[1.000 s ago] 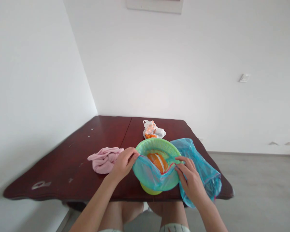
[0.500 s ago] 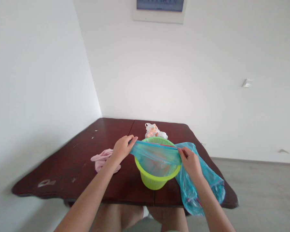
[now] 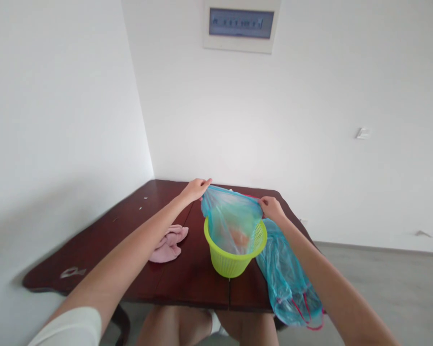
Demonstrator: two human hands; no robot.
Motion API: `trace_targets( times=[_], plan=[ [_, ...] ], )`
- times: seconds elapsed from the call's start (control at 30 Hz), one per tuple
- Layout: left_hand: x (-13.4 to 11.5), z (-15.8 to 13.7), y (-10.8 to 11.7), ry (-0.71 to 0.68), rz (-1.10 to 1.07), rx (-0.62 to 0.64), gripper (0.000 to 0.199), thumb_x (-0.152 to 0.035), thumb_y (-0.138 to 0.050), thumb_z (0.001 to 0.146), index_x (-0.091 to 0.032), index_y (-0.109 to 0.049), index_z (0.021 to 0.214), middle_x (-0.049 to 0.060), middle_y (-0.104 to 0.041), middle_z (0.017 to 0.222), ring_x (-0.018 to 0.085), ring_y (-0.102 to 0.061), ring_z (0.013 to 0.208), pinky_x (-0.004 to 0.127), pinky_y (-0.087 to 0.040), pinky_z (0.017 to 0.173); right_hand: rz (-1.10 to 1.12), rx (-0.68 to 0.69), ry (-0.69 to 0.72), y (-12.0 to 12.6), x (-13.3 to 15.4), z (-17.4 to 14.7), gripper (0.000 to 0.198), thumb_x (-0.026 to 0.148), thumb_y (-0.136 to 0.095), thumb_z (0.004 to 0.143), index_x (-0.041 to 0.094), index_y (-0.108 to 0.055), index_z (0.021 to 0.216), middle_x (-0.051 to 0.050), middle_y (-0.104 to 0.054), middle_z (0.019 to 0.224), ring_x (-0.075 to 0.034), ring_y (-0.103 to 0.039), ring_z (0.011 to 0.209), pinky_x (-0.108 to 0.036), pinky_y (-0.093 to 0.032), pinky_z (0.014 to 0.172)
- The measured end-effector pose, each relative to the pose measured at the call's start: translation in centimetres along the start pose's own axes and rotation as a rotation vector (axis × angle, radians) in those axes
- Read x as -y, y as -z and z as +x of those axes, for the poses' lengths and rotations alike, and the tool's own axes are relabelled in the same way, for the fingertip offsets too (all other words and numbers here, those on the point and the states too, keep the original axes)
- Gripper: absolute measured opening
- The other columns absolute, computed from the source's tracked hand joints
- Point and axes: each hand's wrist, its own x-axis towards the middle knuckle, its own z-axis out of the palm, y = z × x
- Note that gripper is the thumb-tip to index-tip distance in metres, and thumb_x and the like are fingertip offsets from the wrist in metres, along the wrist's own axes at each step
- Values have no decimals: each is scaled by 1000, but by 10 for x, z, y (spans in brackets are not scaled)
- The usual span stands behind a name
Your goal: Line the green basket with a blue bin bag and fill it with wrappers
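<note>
A thin blue plastic bag (image 3: 231,211) is stretched between my two hands, its lower part hanging inside a yellow-green plastic basket (image 3: 233,265). My left hand (image 3: 197,189) pinches the bag's upper left corner. At the upper right edge, my right hand (image 3: 271,207) grips the bag, close above the basket's rim. Something orange-brown shows faintly through the film, too blurred to name. A second, crumpled blue plastic bag (image 3: 286,274) with red drawstrings lies right of the basket and hangs over the table's front edge.
The dark red wooden table (image 3: 187,288) stands against white walls. On its left part lies a pink cloth (image 3: 170,244), partly behind my left forearm. A breaker panel (image 3: 241,25) and a small switch (image 3: 363,133) are on the back wall.
Both hands have risen and moved away from me, lifting the bag's upper edge above the basket. The stretched bag now hides most of the white and orange bag behind it. The view has tilted up.
</note>
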Motion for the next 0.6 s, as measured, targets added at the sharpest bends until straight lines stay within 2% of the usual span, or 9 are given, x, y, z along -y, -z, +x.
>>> trace_targets(
  times=[0.07,0.17,0.3,0.4,0.47,0.6],
  plan=[
    [-7,13,8,-35,14,-2,64,-72,-37,115,-24,-65,84,7,-72,68,28,-74,63,34,-51,65,37,-13,21,8,9,19,26,36,-66,103,22,-77,84,-3,-73,65,-21,-69,57,-31,-54,63],
    [-20,22,29,-143,69,-44,60,-61,-37,116,-23,-69,83,10,-75,75,30,-76,81,37,-54,78,90,-75,113,27,27,38,27,43,-69,105,21,-80,93,-7,-81,78,-23,-76,71,-33,-61,72],
    [-37,8,65,-313,127,-40,46,-49,-46,113,-22,-79,96,9,-83,91,27,-75,87,36,-53,85,168,-149,238,58,47,35,36,53,-66,106,21,-82,109,-11,-87,103,-25,-81,87,-37,-67,81],
    [-46,-17,90,-382,168,-36,37,-43,-53,111,-22,-83,106,8,-85,96,25,-74,84,35,-52,82,223,-181,309,81,56,12,39,56,-66,105,22,-81,116,-10,-86,104,-25,-83,88,-38,-69,81],
    [-52,-38,104,-446,214,-27,34,-40,-56,112,-22,-84,113,8,-87,104,25,-78,90,36,-55,86,256,-187,365,94,62,-12,35,54,-69,104,23,-82,115,-9,-86,102,-25,-83,88,-38,-69,81],
    [-60,-83,126,-652,320,62,33,-42,-59,116,-23,-84,127,9,-88,133,28,-82,121,41,-59,111,244,-113,503,120,79,-73,21,43,-77,102,25,-85,108,-10,-87,113,-25,-83,98,-37,-71,86]
  ],
)
